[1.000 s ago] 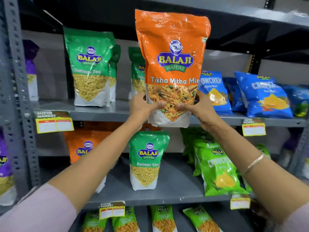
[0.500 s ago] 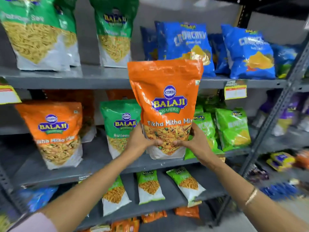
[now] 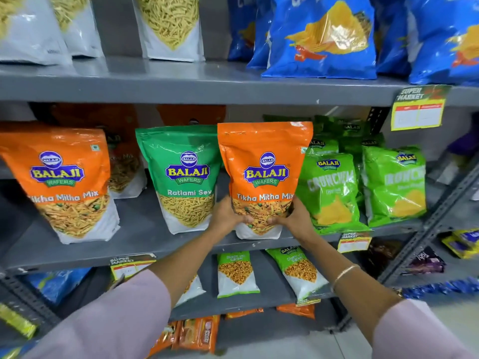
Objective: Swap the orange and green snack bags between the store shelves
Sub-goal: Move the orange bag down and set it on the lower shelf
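An orange Tikha Mitha Mix bag (image 3: 264, 164) stands upright on the middle shelf (image 3: 145, 244). My left hand (image 3: 226, 216) and my right hand (image 3: 295, 217) grip its lower corners from either side. Just left of it, touching, stands a green Ratlami Sev bag (image 3: 185, 177). Another orange bag (image 3: 59, 177) stands further left on the same shelf, with more orange bags (image 3: 124, 161) behind. On the upper shelf (image 3: 181, 84) only the white bottoms of green Ratlami Sev bags (image 3: 168, 29) show.
Light green Crunchem bags (image 3: 334, 187) crowd the middle shelf just right of the held bag. Blue snack bags (image 3: 321, 40) fill the upper shelf's right side. Small green packets (image 3: 236, 273) lie on the lower shelf. A slanted metal upright (image 3: 425, 229) stands at the right.
The orange bag came down from in front of the upper shelf to the middle shelf, and now stands beside the green bag. Both hands kept their grip.
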`<action>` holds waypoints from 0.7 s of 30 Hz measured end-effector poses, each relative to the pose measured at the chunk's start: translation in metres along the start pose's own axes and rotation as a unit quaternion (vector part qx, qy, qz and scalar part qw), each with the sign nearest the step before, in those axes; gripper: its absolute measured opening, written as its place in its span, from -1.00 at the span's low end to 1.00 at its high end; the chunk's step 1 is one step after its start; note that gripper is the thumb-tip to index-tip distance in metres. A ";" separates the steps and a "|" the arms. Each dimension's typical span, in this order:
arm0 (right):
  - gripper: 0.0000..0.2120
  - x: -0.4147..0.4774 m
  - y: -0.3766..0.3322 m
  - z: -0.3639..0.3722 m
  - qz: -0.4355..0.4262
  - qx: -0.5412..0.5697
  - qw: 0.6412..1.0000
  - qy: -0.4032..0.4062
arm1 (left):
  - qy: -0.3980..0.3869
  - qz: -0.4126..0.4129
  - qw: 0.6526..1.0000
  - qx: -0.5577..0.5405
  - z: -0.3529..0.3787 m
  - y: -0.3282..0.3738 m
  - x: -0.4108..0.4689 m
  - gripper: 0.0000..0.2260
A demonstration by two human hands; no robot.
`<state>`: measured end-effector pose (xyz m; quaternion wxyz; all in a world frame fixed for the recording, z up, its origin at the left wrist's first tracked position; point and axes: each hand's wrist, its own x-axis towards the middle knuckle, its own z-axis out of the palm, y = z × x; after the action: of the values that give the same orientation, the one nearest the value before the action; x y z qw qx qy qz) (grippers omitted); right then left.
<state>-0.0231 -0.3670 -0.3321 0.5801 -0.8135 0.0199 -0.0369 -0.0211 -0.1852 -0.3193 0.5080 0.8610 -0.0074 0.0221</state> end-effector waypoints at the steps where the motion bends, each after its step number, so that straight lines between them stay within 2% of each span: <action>1: -0.29 0.006 0.003 0.002 -0.001 -0.005 1.000 0.000 | -0.003 -0.004 1.000 0.000 0.002 -0.001 0.005 -0.39; 11: -0.26 0.031 0.016 0.005 0.007 -0.015 1.000 -0.019 | -0.020 -0.029 0.999 0.008 0.012 -0.015 0.026 -0.32; 15: -0.23 0.035 0.008 0.003 0.027 -0.063 0.997 -0.028 | -0.041 -0.044 0.998 0.018 0.009 -0.014 0.030 -0.28; 17: -0.37 0.040 0.001 0.000 0.086 -0.148 0.983 -0.069 | -0.066 -0.065 0.995 0.031 0.005 -0.014 0.031 -0.31; 19: -0.68 0.034 -0.018 -0.005 0.176 -0.251 0.940 -0.149 | -0.103 -0.100 0.987 0.066 -0.006 -0.012 0.028 -0.31; 21: -0.77 0.031 -0.035 -0.005 0.257 -0.271 0.899 -0.229 | -0.148 -0.156 0.975 0.066 -0.022 -0.008 0.021 -0.32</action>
<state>0.0069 -0.3630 -0.2961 0.3156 -0.8918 0.1040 0.3071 -0.0002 -0.1619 -0.3148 0.4409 0.8768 0.0534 -0.1841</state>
